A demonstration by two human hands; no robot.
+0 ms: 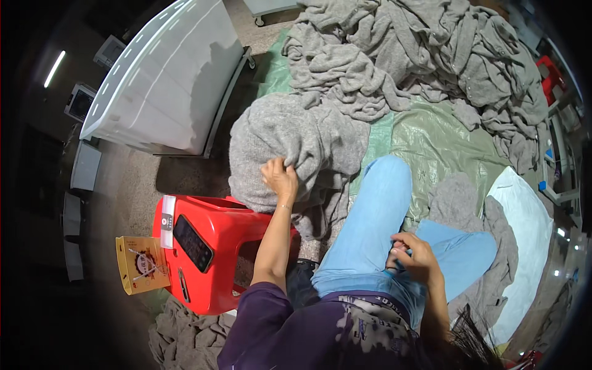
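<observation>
My left hand (280, 179) has its fingers curled into a bunched grey knit garment (271, 132), gripping a fold of it. The garment forms a rounded heap to the left of my knee, beside the red stool (225, 225). Over my lap, against my jeans, is my right hand (414, 254) with its fingers bent together. Whatever those fingers hold, if anything, is too small to make out.
A phone (193, 243), a slim dark tool (184, 285) and a white packet (167, 222) lie on the stool, beside a yellow paper bag (143, 265). A white wheeled bin (166, 80) stands at the far left. Grey knits (419, 49) cover green sheeting (425, 142) ahead.
</observation>
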